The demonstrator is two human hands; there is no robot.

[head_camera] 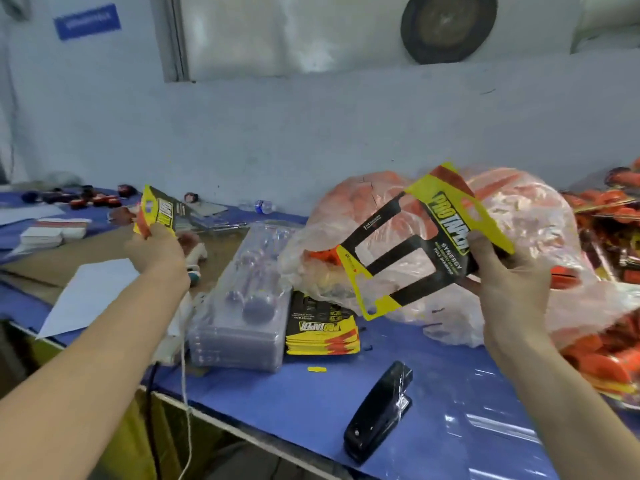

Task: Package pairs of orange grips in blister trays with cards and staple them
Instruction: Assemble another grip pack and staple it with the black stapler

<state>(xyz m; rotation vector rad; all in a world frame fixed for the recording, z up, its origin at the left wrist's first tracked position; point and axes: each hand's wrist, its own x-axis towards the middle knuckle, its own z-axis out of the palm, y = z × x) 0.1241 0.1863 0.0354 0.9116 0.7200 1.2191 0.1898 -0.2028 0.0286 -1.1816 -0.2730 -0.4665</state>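
The right hand [512, 271] pinched a yellow-and-black card [446, 220] by its logo end, fingers curled; its long axis slanted down-left away from them, window end lowest. The left hand [156, 251] gripped a second card [159, 211], upright above its fingers. Below both lay a blue desk [311, 393] against a pale wall [311, 133]. Behind the right fingers, a clear bag [519, 216] held orange grips.

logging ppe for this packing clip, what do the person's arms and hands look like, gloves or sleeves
No gloves on the left hand or the right hand. No sleeves show: the left forearm and right forearm are uncovered to the frame edge. No watch, bracelet or ring is visible.
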